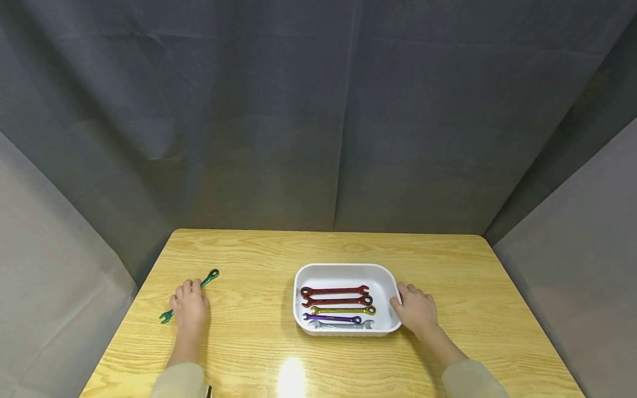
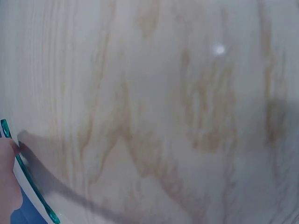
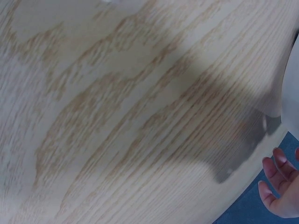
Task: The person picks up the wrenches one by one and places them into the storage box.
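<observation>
At the left of the table lies a green ratcheting combination wrench (image 1: 209, 277), its ring end pointing away and its open end near the left edge. My left hand (image 1: 191, 305) is over the middle of it, fingers pinching the shaft; the left wrist view shows the fingertips at the green wrench (image 2: 32, 184). A white tray (image 1: 346, 334) holds several wrenches side by side: two red, a yellow one (image 1: 343, 310), a purple one (image 1: 332, 318) and a silver one (image 1: 340, 325). My right hand (image 1: 417, 310) holds the tray's right rim, thumb over the edge and other fingers outside.
The wooden table (image 1: 254, 249) has rounded far corners. A dark grey curtain (image 1: 264, 138) hangs behind it, with paler cloth panels on both sides. A small dark object (image 1: 209, 391) shows beside the left sleeve.
</observation>
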{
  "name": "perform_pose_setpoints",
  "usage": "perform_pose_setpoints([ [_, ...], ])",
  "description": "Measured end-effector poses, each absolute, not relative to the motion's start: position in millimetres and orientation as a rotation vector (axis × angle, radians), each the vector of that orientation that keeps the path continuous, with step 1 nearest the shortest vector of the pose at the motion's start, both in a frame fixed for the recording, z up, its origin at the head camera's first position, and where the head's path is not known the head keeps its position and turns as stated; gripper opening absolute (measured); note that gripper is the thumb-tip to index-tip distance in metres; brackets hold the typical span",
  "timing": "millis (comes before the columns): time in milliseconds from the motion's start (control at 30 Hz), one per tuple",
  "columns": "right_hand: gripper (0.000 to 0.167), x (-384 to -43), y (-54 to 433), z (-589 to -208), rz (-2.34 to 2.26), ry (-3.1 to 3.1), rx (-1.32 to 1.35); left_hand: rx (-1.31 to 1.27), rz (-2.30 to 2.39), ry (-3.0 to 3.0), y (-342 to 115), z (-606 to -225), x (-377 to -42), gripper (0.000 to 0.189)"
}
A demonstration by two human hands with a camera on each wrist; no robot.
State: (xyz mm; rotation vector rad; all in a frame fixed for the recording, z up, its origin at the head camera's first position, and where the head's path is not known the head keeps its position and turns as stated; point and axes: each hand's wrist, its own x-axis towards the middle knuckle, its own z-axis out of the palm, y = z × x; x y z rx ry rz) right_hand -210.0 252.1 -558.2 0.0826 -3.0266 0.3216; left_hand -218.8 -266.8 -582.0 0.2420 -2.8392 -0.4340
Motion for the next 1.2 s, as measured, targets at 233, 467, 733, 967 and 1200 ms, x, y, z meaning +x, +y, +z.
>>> perform_pose_setpoints([
  [233, 0.037, -209.7, 252.0, -558.2, 0.332, -3.031, 0.082, 0.203, -0.422, -2.907, -276.4, -576.4, -223.5, 0.041],
  [467, 0.039, -208.7, 250.1, -555.7, 0.334, -3.041, 0.077, 0.245, -0.525, -3.038, -282.4, -570.8, -227.9, 0.044],
  [733, 0.039, -207.9, 249.9, -555.3, 0.339, -3.034, 0.077, 0.268, -0.602, -3.096, -287.7, -566.7, -228.7, 0.043],
  [967, 0.040, -209.3, 250.3, -557.5, 0.339, -3.049, 0.070, 0.241, -0.560, -3.115, -291.8, -566.0, -230.3, 0.035],
  [1200, 0.039, -209.1, 250.8, -556.4, 0.341, -3.042, 0.071, 0.190, -0.586, -3.122, -295.7, -567.6, -234.1, 0.032],
])
